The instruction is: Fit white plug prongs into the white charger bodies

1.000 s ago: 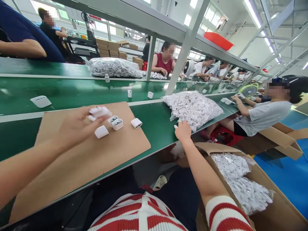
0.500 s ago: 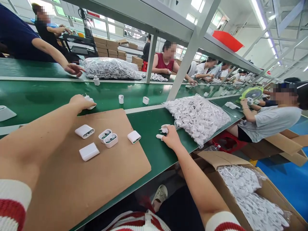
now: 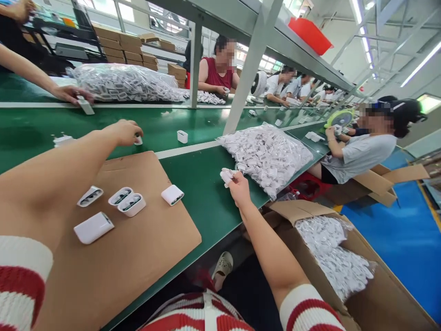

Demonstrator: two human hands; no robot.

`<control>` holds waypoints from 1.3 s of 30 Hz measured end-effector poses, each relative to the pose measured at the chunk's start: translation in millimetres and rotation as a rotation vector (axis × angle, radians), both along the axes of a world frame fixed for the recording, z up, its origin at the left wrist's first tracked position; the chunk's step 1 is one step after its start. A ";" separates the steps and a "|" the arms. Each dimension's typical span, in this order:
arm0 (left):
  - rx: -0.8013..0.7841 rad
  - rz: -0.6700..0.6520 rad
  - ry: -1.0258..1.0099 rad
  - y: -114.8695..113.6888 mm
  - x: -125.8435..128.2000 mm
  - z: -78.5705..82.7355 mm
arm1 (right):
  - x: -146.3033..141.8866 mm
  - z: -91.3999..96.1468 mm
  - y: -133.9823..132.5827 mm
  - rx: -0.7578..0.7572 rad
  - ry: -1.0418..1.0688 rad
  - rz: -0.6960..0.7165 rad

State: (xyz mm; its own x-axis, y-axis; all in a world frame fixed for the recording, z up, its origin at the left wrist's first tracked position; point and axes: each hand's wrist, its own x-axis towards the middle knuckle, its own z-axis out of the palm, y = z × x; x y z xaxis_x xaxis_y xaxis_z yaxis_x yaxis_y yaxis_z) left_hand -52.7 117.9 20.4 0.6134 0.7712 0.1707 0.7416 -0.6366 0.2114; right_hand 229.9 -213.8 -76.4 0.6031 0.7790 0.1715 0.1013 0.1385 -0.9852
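My left hand (image 3: pixel 124 132) reaches over the green conveyor belt, fingers curled down around a small white charger housing (image 3: pixel 138 140), mostly hidden by them. My right hand (image 3: pixel 238 187) is closed in a pinch above the green bench, beside a clear bag of white parts (image 3: pixel 272 156). White covers sit on its fingertips, and between them is a small white plug piece (image 3: pixel 227 176), partly hidden. On the cardboard sheet (image 3: pixel 138 257) lie several white charger housings (image 3: pixel 93 227), some showing green circuit boards inside. A white plug with metal pins (image 3: pixel 62 139) rests on the belt behind my left forearm.
Another white housing (image 3: pixel 182 136) stands on the belt. Across it, a co-worker's hand (image 3: pixel 74 94) holds a white piece near a large bag of parts (image 3: pixel 127 82). A slanted metal post (image 3: pixel 246 78) rises ahead. An open carton (image 3: pixel 386 285) of bagged parts stands at right.
My left hand has let go of the pinned plug, now farther left on the belt, and closed around a housing. The belt's pieces have shifted left. My right hand's fingers have drawn together.
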 end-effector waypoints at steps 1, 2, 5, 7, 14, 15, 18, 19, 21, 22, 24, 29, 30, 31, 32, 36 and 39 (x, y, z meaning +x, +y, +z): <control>-0.002 0.019 0.040 0.1 0.2 4.5 | 1.1 2.2 -0.6 0.019 0.069 0.013; 0.002 0.034 0.078 -3.1 -0.4 10.5 | 2.6 4.0 -1.2 0.038 0.136 0.031; 0.095 0.060 0.029 -42.5 -4.6 33.1 | 7.7 7.8 -2.9 0.079 0.297 0.086; 0.173 -0.012 -0.094 -95.8 -7.8 43.2 | 10.0 9.0 -3.8 0.078 0.356 0.115; 0.126 -0.453 -0.061 -294.5 -14.1 -13.1 | 1.5 8.4 -9.4 0.063 0.230 0.166; 0.103 -0.454 -0.044 -307.7 -14.6 -25.5 | -4.2 9.7 -12.1 0.049 0.197 0.188; -0.003 -0.358 -0.114 -324.9 -16.9 -51.0 | -30.1 18.3 -25.9 -0.003 0.122 0.288; -0.063 -0.313 -0.169 -326.1 -18.0 -55.5 | -40.9 22.4 -32.0 -0.020 0.093 0.324; -0.208 -0.242 -0.284 -326.6 -20.3 -60.9 | -63.0 30.7 -44.4 -0.036 -0.013 0.386; -0.275 -0.223 -0.330 -326.5 -21.3 -62.9 | -73.4 34.4 -49.9 -0.024 -0.098 0.412; -0.360 -0.217 -0.392 -326.5 -22.5 -66.8 | -90.6 40.2 -58.2 0.033 -0.328 0.451; -0.373 -0.215 -0.489 -326.1 -21.9 -76.1 | -109.7 43.7 -64.7 0.089 -0.818 0.422; -0.374 -0.221 -0.499 -325.9 -21.5 -77.0 | -110.8 43.6 -64.7 0.087 -0.854 0.420; -0.377 -0.228 -0.507 -325.7 -21.0 -77.6 | -111.5 43.6 -64.8 0.089 -0.879 0.425; -0.381 -0.235 -0.513 -325.6 -20.6 -77.9 | -112.0 43.8 -64.9 0.092 -0.899 0.433; -0.393 -0.240 -0.534 -325.8 -19.3 -77.1 | -112.2 47.0 -65.8 0.097 -0.979 0.473; -0.409 -0.234 -0.540 -326.1 -19.1 -76.4 | -110.9 49.2 -65.0 0.067 -1.027 0.484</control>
